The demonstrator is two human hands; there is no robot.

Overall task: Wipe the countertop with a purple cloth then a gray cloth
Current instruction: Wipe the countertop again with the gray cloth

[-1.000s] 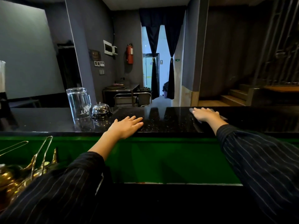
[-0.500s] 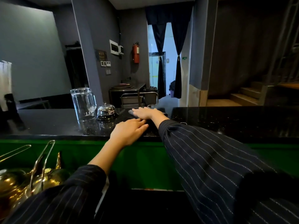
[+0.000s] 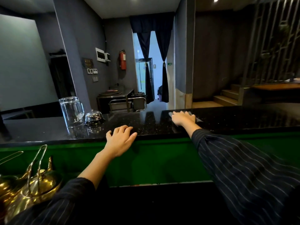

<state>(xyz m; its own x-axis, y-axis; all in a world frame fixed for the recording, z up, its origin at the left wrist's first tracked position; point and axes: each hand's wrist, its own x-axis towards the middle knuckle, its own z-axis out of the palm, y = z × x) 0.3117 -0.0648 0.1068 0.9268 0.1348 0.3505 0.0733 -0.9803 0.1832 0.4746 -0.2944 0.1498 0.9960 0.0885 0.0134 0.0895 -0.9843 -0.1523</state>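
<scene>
A glossy black speckled countertop (image 3: 243, 117) runs across the view above a green front panel. My right hand (image 3: 183, 118) lies flat on a gray cloth (image 3: 197, 119), pressing it onto the counter right of centre; only the cloth's edges show around the fingers. My left hand (image 3: 121, 138) rests palm down on the counter's near edge with its fingers spread and nothing in it. No purple cloth is in view.
An upturned glass pitcher (image 3: 72, 111) and a chrome call bell (image 3: 93, 116) stand on the counter at the left. Brass pots with tall handles (image 3: 30, 184) sit below at the lower left. Beyond the counter are a metal cart (image 3: 128, 103) and stairs (image 3: 227, 96).
My right hand slid the cloth left to the counter's middle near the bell, then back right to where it lies now. My left hand stayed on the near edge.
</scene>
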